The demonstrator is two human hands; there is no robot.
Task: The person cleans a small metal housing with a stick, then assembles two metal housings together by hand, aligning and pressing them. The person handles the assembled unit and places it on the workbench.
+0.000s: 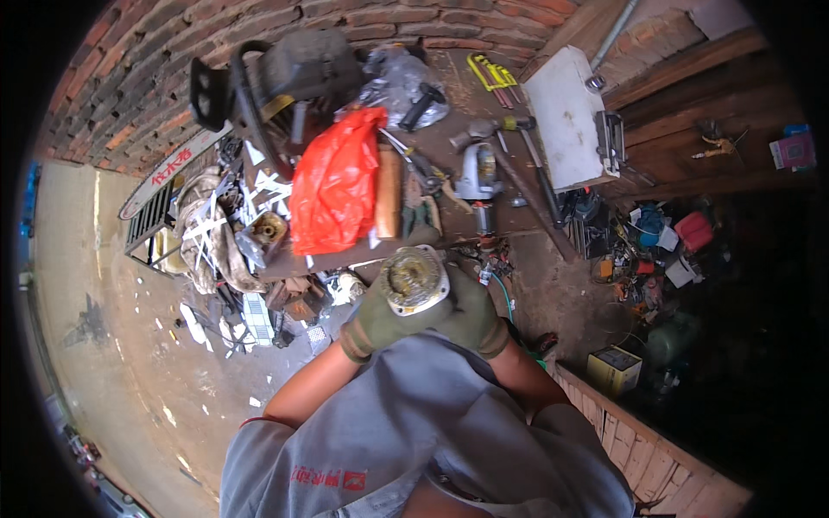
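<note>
Both my hands wear green work gloves and hold a round metal housing close in front of my chest. It has a pale squarish flange with bolt holes, and its hollow (410, 278) is coated in yellowish-brown grease. My left hand (373, 321) is closed around its left and lower side. My right hand (473, 312) grips the right side, its fingertips partly hidden. Just beyond lies the workbench (337, 257), with a red plastic bag (335, 186), a wooden block (388, 192), pliers (425, 173) and a silver power tool (477, 173).
A chainsaw (306, 65) rests at the bench's far left, near dirty rags (203, 224). A hammer (492, 129), yellow-handled tool (492, 71) and white box (563, 121) lie to the right. Scrap litters the floor; a yellow carton (614, 369) stands at the lower right.
</note>
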